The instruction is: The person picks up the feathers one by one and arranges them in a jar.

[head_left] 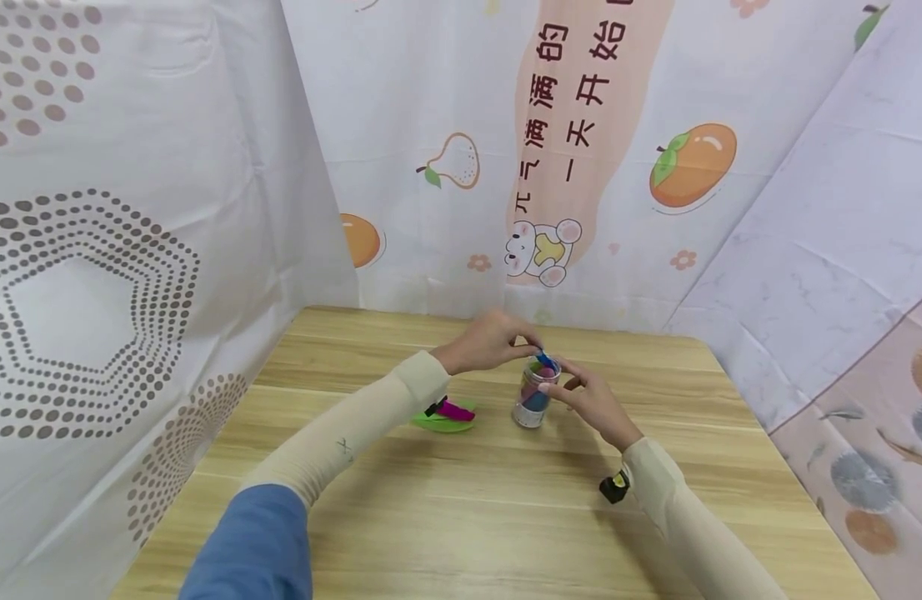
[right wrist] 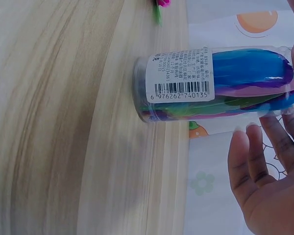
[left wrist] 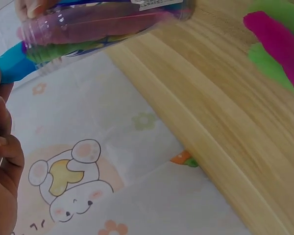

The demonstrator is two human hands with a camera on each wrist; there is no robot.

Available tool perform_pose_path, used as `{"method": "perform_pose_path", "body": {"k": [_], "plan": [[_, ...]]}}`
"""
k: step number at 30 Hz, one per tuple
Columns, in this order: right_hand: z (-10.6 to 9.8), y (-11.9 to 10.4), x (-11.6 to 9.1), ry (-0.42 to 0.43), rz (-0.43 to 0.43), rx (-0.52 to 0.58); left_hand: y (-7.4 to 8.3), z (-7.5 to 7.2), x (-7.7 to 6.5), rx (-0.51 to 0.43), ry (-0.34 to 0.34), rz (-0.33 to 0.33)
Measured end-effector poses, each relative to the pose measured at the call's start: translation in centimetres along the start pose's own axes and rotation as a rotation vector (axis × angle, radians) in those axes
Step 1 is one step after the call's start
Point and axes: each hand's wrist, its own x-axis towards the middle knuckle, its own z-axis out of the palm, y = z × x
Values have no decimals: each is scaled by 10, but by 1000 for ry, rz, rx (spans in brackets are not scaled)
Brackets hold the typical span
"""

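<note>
A clear jar (head_left: 531,410) with a barcode label (right wrist: 180,76) stands on the table, packed with several limp, glossy, brightly coloured pieces that look like balloons. Its neck is held by my right hand (head_left: 594,406), with thumb and forefinger at either side of the rim. Above the jar's mouth, my left hand (head_left: 491,340) pinches one end of a blue balloon-like piece (left wrist: 14,62). The other end of that piece goes into the mouth. To the left of the jar lies a magenta piece (head_left: 456,411) on top of a flat green one (head_left: 444,426).
The wood-grain table (head_left: 461,517) ends at a printed curtain (head_left: 431,250) behind and a dotted curtain (head_left: 93,317) on the left. A small black camera (head_left: 614,487) is worn at my right wrist. My left forearm passes close to the magenta and green pieces.
</note>
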Motion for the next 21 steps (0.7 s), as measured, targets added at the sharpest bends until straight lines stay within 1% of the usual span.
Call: {"method": "perform_pose_path", "body": {"k": [4, 8, 11, 14, 21], "plan": [[-1, 0, -1, 2, 1, -12, -2, 7, 5, -13, -24, 18], [-2, 1, -1, 0, 10, -10, -3, 12, 10, 7, -56, 30], [-2, 2, -1, -2, 11, -1, -2, 15, 13, 39, -91, 23], [-3, 3, -1, -4, 9, 6, -1, 18, 16, 50, -135, 8], [-3, 4, 0, -8, 10, -9, 1, 25, 22, 37, -220, -5]]}}
